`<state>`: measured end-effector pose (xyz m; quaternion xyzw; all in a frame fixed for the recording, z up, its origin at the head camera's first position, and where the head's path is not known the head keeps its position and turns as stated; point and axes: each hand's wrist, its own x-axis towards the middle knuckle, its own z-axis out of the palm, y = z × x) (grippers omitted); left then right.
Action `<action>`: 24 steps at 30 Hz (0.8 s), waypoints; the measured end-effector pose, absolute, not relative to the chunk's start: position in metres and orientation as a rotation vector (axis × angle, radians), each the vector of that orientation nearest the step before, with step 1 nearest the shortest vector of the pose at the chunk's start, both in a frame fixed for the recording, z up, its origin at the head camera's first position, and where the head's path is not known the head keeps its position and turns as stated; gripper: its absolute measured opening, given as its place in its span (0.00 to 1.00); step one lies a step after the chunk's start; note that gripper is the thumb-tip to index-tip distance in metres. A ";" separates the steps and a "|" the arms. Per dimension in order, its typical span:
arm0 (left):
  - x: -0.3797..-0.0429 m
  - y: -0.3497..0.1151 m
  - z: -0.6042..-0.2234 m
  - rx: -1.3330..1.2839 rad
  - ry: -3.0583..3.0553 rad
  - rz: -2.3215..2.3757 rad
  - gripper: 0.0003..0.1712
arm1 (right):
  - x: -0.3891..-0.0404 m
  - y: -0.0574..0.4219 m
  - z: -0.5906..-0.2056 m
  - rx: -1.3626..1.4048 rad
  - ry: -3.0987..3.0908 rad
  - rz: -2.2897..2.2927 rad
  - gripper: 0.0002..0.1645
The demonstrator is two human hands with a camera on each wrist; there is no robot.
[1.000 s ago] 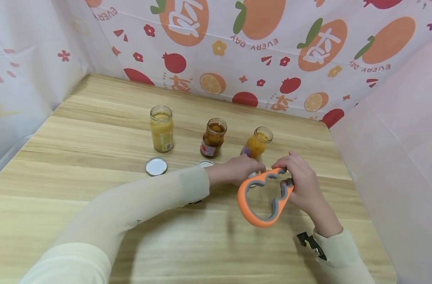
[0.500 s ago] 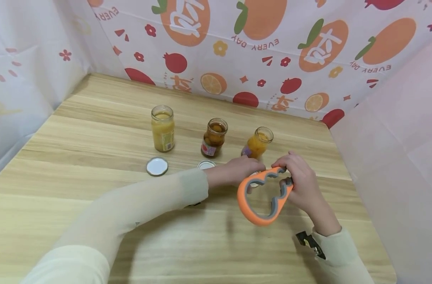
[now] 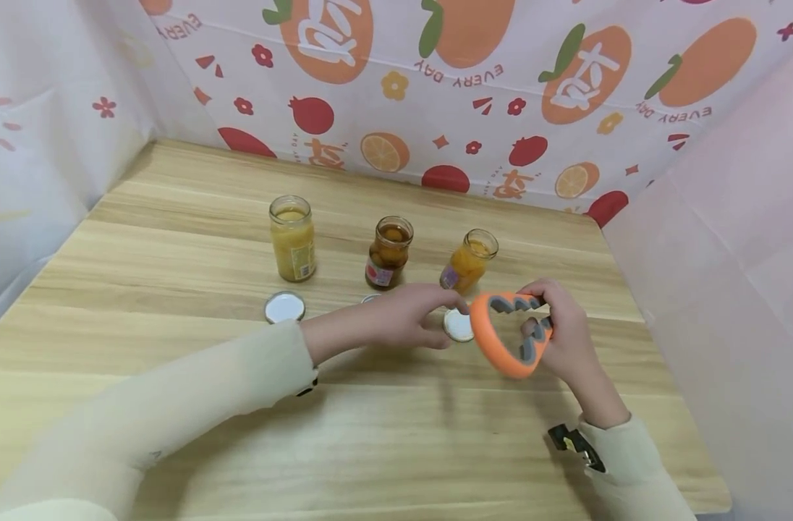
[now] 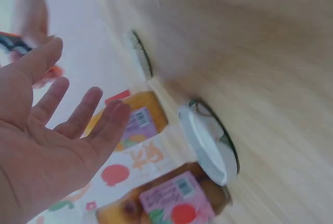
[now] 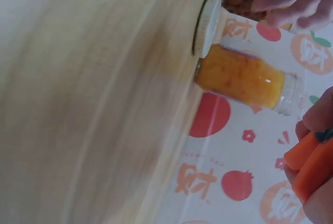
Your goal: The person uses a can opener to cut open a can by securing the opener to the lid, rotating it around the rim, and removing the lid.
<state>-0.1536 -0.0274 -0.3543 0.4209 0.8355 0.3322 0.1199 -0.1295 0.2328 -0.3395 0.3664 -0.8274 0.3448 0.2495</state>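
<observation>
My right hand (image 3: 563, 333) grips the narrow end of an orange jar opener (image 3: 490, 346) with grey toothed inner edges, holding it above the table. A white jar lid (image 3: 459, 325) lies inside up just left of the opener's wide loop. Close to this lid is my left hand (image 3: 401, 316), its fingers spread and nothing in them; the left wrist view shows its bare palm (image 4: 47, 151). Behind the lid stands an uncapped jar of orange fruit (image 3: 464, 266). A second lid (image 3: 370, 297) is mostly hidden by my left hand.
An uncapped jar of dark brown fruit (image 3: 388, 253) stands in the middle, and a taller uncapped jar with yellow contents (image 3: 293, 242) stands to its left. A third lid (image 3: 284, 307) lies before the tall jar. Fruit-printed cloth (image 3: 396, 87) hangs behind the wooden table (image 3: 396, 449).
My left hand has let go of the right-hand lid and moved left, fingers spreading. My right hand has tilted the jar opener, its loop shifting up and right. The head view has shifted slightly.
</observation>
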 end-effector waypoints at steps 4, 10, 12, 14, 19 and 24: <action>-0.139 -0.044 -0.345 1.240 2.477 0.963 0.26 | -0.124 0.237 -0.338 0.846 -2.342 1.046 0.18; -0.120 -0.061 -0.335 1.289 2.535 0.934 0.25 | -0.121 0.248 -0.338 0.529 -2.630 1.165 0.19; -0.114 -0.066 -0.332 1.283 2.548 0.947 0.25 | -0.123 0.253 -0.340 0.462 -2.725 1.242 0.20; -0.110 -0.071 -0.330 1.269 2.562 0.962 0.25 | -0.128 0.261 -0.345 0.420 -2.776 1.352 0.20; -0.104 -0.081 -0.330 1.250 2.589 0.982 0.26 | -0.141 0.287 -0.369 0.294 -2.810 1.614 0.21; -0.101 -0.091 -0.337 1.245 2.591 1.026 0.25 | -0.141 0.298 -0.373 0.113 -2.986 1.612 0.36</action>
